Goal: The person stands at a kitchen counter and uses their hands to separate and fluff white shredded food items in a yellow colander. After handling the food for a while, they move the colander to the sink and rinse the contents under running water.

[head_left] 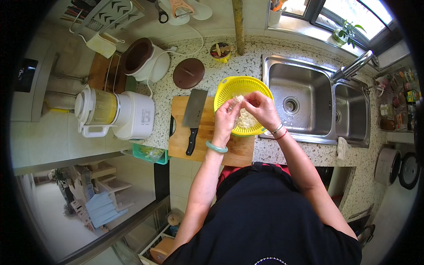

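Pale food piece (239,98) being held over yellow colander (243,82), left hand (226,114) and right hand (261,108) pinching it between fingertips. Similar pieces (246,120) lying inside colander; cleaver (194,110) resting left of colander. Bits possibly scattering outside colander, should hands be drifting past its rim.

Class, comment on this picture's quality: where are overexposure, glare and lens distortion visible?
Head view: window at upper right washed out nearly to white; head view: bright glints on the steel sink and tap; head view: black corners, with straight edges bowing toward the rim; head view: pale food in the yellow colander lacking fine detail.
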The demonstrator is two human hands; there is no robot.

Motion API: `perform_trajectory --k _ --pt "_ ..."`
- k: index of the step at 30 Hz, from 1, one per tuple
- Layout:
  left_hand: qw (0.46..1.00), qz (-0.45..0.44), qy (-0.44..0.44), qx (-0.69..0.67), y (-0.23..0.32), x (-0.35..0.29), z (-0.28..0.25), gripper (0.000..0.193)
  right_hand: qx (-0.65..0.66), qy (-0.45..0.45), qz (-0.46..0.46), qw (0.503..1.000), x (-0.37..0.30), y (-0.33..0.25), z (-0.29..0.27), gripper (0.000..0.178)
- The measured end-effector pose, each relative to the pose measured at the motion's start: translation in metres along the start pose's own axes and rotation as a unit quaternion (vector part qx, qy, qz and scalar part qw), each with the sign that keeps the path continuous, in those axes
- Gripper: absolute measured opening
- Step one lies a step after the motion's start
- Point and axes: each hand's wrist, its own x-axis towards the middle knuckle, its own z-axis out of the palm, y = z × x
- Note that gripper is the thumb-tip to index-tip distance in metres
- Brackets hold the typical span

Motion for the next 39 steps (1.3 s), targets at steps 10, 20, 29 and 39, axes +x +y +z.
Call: perform_trajectory --k 10,20,29,39 --pt "0.998 0.001 0.023 0.054 0.004 -0.003 0.004 0.021 -0.1 0.068 -0.083 0.989 -0.001 0.002 0.007 0.015" --pt "0.995 -0.077 -0.021 -0.051 0.011 -0.005 0.003 0.017 0.069 0.057 0.068 0.994 0.003 0.023 0.005 0.014" --pt "0.996 0.032 -0.015 0.083 -0.01 0.005 -0.002 0.015 -0.029 0.003 -0.027 0.999 0.001 0.009 0.003 0.013" --pt "0.997 0.049 -0.017 0.062 -0.002 0.002 0.003 0.008 -0.05 0.069 -0.065 0.994 0.001 0.008 0.013 0.009"
